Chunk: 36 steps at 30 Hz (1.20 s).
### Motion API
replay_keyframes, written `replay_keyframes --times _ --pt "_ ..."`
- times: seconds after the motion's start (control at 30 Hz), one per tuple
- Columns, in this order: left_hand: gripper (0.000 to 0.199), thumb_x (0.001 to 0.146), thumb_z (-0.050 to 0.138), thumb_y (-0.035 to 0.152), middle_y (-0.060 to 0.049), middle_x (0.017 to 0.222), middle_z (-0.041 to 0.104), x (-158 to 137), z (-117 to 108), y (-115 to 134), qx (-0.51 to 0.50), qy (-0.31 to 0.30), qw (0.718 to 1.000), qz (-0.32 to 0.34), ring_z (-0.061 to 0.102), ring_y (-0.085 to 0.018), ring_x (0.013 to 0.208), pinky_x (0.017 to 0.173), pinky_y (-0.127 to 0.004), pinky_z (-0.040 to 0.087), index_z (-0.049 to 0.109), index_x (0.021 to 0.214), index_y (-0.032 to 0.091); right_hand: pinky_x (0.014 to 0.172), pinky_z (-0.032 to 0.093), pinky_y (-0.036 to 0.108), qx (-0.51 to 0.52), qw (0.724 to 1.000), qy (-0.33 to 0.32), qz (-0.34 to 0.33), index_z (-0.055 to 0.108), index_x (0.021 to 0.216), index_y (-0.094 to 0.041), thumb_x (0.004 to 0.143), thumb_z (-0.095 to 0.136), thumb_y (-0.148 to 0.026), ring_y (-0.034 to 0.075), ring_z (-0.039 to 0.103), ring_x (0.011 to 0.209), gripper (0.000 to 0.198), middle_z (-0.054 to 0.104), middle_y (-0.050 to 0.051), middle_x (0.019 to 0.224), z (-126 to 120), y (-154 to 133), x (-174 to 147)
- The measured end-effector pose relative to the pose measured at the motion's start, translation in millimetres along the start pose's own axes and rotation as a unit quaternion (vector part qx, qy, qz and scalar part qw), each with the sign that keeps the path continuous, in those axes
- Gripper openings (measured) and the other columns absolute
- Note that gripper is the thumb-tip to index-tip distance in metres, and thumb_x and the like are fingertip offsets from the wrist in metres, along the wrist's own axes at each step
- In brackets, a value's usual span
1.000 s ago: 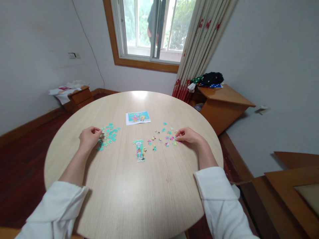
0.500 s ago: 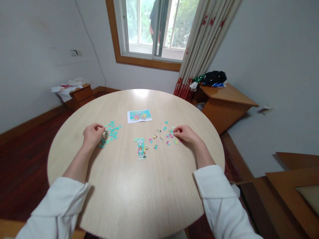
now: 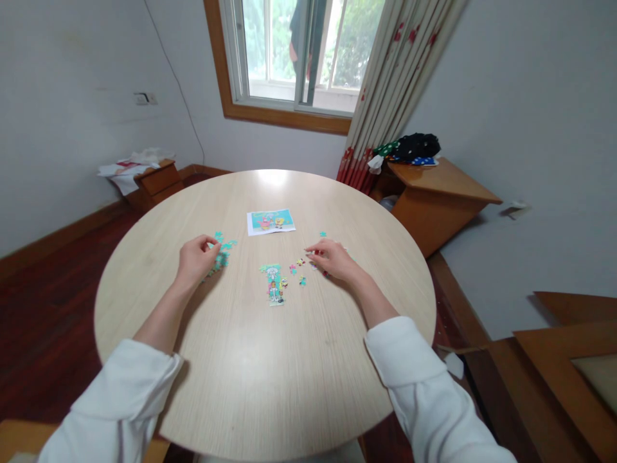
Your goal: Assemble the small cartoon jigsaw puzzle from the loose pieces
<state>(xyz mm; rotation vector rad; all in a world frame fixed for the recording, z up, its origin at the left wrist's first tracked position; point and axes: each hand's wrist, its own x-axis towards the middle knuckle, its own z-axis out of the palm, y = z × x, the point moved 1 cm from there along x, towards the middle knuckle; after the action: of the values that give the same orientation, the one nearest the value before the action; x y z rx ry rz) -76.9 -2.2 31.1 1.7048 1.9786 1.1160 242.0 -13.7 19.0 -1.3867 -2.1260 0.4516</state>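
My left hand [image 3: 196, 260] hovers at a heap of small turquoise jigsaw pieces [image 3: 222, 257], its thumb and fingertips drawn together in a pinch. Whatever may be between them is too small to make out. My right hand [image 3: 335, 260] is over the scattered multicoloured pieces, thumb and forefinger slightly apart beside a small puzzle piece [image 3: 301, 262]; it covers several others. Between the hands lies a partly joined strip of puzzle [image 3: 274, 284] showing a cartoon figure. A printed reference picture [image 3: 270, 222] rests farther back.
Everything lies on a round pale wooden table [image 3: 270, 373]. One turquoise piece [image 3: 322, 234] sits beyond my right hand. A wooden cabinet [image 3: 443, 186] with cloths on it stands at the back right, next to a curtain [image 3: 385, 96]. A low stand [image 3: 161, 183] is at the back left.
My right hand has moved left across the loose pieces, and its fingertips are now nearer the joined strip. My left hand has shifted right over the turquoise heap.
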Motion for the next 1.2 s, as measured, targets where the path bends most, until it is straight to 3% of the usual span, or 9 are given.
replay_keyframes --times 0.17,0.5,0.73,0.97,1.2 --pt "0.021 0.068 0.049 0.032 0.003 0.046 0.043 -12 18 12 0.003 -0.063 0.996 0.067 0.043 -0.013 0.049 0.052 -0.025 0.029 0.062 0.068 0.015 0.088 0.035 0.035 -0.027 0.999 -0.036 -0.015 0.069 0.100 -0.021 0.080 0.062 -0.024 0.018 0.055 0.091 0.021 0.063 0.008 0.096 8 -7 -1" --pt "0.022 0.071 0.050 0.034 0.003 0.047 0.043 -35 37 29 -0.008 -0.146 0.979 0.140 0.040 -0.013 0.049 0.051 -0.025 0.029 0.064 0.068 0.017 0.090 0.033 0.038 -0.045 0.997 -0.059 -0.012 0.069 0.101 -0.023 0.083 0.058 -0.020 0.020 0.054 0.096 0.021 0.061 0.008 0.104 9 -11 -2" --pt "0.024 0.073 0.054 0.037 0.006 0.049 0.038 -39 40 31 -0.037 -0.201 0.965 0.163 0.038 -0.011 0.048 0.051 -0.024 0.029 0.064 0.081 0.017 0.081 0.037 0.032 -0.040 0.998 -0.047 -0.025 0.068 0.090 -0.018 0.080 0.059 -0.017 0.016 0.054 0.082 0.013 0.061 0.006 0.086 9 -12 0" --pt "0.027 0.072 0.059 0.037 0.006 0.054 0.042 -44 42 30 -0.064 -0.250 0.950 0.176 0.041 -0.011 0.053 0.053 -0.023 0.031 0.062 0.089 0.016 0.072 0.036 0.027 -0.046 0.998 -0.034 0.015 0.065 0.078 -0.015 0.077 0.063 -0.018 0.013 0.051 0.074 0.003 0.058 0.004 0.078 5 -18 -1" --pt "0.032 0.070 0.061 0.038 0.002 0.058 0.052 -45 42 33 -0.038 -0.258 0.947 0.188 0.046 -0.012 0.055 0.054 -0.024 0.035 0.066 0.091 0.015 0.069 0.035 0.026 -0.040 0.999 -0.027 0.021 0.062 0.070 -0.015 0.077 0.064 -0.024 0.013 0.051 0.070 0.011 0.060 0.003 0.075 5 -16 0"
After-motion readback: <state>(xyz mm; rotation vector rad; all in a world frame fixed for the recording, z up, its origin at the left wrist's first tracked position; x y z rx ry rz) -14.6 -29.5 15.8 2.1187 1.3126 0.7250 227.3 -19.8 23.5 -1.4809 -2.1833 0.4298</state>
